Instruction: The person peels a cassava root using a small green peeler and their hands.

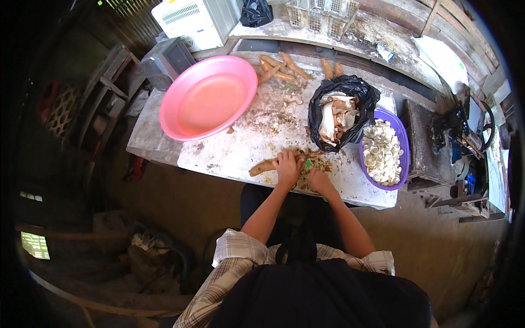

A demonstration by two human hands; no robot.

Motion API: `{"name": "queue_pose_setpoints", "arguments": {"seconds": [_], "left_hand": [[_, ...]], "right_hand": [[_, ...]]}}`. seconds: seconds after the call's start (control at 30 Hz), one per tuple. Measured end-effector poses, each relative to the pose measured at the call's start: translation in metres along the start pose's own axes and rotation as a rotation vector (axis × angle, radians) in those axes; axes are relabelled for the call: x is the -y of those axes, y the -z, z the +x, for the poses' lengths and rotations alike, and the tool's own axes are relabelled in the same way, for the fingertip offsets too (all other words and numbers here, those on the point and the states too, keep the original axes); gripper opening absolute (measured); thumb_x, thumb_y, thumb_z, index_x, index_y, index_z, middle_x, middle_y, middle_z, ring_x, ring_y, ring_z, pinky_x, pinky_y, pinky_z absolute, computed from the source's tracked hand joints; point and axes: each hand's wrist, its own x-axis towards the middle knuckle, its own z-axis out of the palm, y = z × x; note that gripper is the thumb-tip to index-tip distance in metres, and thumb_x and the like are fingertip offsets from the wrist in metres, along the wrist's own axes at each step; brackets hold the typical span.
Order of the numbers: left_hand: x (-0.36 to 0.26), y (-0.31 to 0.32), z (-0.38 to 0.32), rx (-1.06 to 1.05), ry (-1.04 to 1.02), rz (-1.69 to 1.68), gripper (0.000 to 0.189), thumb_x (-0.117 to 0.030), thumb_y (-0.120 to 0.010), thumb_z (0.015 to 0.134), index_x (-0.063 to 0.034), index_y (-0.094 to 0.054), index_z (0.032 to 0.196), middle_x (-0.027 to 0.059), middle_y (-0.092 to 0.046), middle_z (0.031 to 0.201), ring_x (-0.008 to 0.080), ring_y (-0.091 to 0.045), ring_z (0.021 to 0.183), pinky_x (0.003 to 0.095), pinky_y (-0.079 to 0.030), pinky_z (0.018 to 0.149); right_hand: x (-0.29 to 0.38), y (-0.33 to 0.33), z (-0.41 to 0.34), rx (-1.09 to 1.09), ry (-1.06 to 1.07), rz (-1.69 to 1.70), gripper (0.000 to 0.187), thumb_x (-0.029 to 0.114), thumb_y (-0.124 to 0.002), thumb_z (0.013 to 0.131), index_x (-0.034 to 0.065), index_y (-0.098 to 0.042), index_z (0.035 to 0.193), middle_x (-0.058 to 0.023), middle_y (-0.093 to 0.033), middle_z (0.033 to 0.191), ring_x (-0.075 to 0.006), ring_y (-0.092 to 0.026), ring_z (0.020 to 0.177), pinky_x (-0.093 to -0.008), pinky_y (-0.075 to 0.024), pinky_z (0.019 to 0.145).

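Observation:
A brown cassava root (262,167) lies along the table's near edge, its narrow end pointing right. My left hand (288,168) presses down on it with the fingers over its top. In my right hand (321,181) is a green-handled knife (309,163), held against the right part of the root; its blade is too small to make out. Beyond the hands stands a black plastic bag (371,91) of peelings (337,117). To its right, a purple basin (406,153) holds many sliced pale rounds (382,153).
A large pink basin (170,119) stands at the left of the white, stained table (217,160). Several unpeeled roots (293,65) lie at the back. Past them are plastic crates (322,20) on a ledge. A wooden stand (424,143) is right of the table.

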Motion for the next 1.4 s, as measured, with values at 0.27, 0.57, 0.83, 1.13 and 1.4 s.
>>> {"name": "queue_pose_setpoints", "arguments": {"seconds": [0.27, 0.57, 0.83, 1.13, 1.4], "left_hand": [[0.006, -0.003, 0.001, 0.091, 0.075, 0.054, 0.034, -0.037, -0.057, 0.076, -0.0073, -0.053, 0.092, 0.0093, -0.047, 0.094, 0.0263, -0.040, 0.094, 0.0438, -0.028, 0.078], [0.003, -0.001, 0.002, 0.117, 0.070, 0.012, 0.035, -0.043, -0.053, 0.077, -0.0126, -0.052, 0.094, 0.0084, -0.047, 0.096, 0.0257, -0.042, 0.093, 0.0451, -0.028, 0.077], [0.000, 0.003, 0.003, 0.072, 0.074, 0.015, 0.028, -0.035, -0.059, 0.074, -0.0138, -0.052, 0.089, 0.0083, -0.046, 0.093, 0.0263, -0.040, 0.094, 0.0444, -0.027, 0.078], [0.003, 0.009, 0.009, 0.148, 0.056, -0.082, 0.024, -0.031, -0.059, 0.074, -0.0136, -0.051, 0.089, 0.0082, -0.043, 0.095, 0.0269, -0.039, 0.096, 0.0445, -0.027, 0.077], [0.012, 0.008, 0.019, 0.217, -0.090, 0.014, 0.030, -0.029, -0.060, 0.073, -0.0127, -0.049, 0.096, 0.0080, -0.044, 0.100, 0.0279, -0.039, 0.095, 0.0445, -0.028, 0.078]], "right_hand": [[0.011, 0.008, -0.036, -0.127, 0.107, 0.052, 0.026, 0.017, -0.035, 0.087, -0.0059, -0.038, 0.099, -0.0280, -0.054, 0.075, -0.0449, -0.054, 0.072, -0.0498, -0.0435, 0.065], [0.035, 0.008, -0.038, -0.136, -0.166, -0.052, 0.027, 0.023, -0.037, 0.088, -0.0034, -0.042, 0.092, -0.0250, -0.056, 0.064, -0.0443, -0.054, 0.061, -0.0527, -0.0424, 0.057], [0.045, 0.011, -0.041, -0.102, -0.263, -0.119, 0.031, 0.027, -0.034, 0.089, -0.0035, -0.042, 0.093, -0.0251, -0.057, 0.065, -0.0429, -0.055, 0.062, -0.0518, -0.0437, 0.057], [0.034, -0.005, -0.038, -0.093, -0.262, 0.034, 0.031, 0.027, -0.034, 0.090, -0.0023, -0.039, 0.093, -0.0288, -0.055, 0.067, -0.0467, -0.053, 0.064, -0.0535, -0.0419, 0.058], [0.036, 0.017, -0.005, -0.086, 0.022, -0.111, 0.027, 0.016, -0.038, 0.085, -0.0070, -0.052, 0.084, -0.0247, -0.057, 0.068, -0.0396, -0.058, 0.066, -0.0467, -0.0462, 0.061]]}}
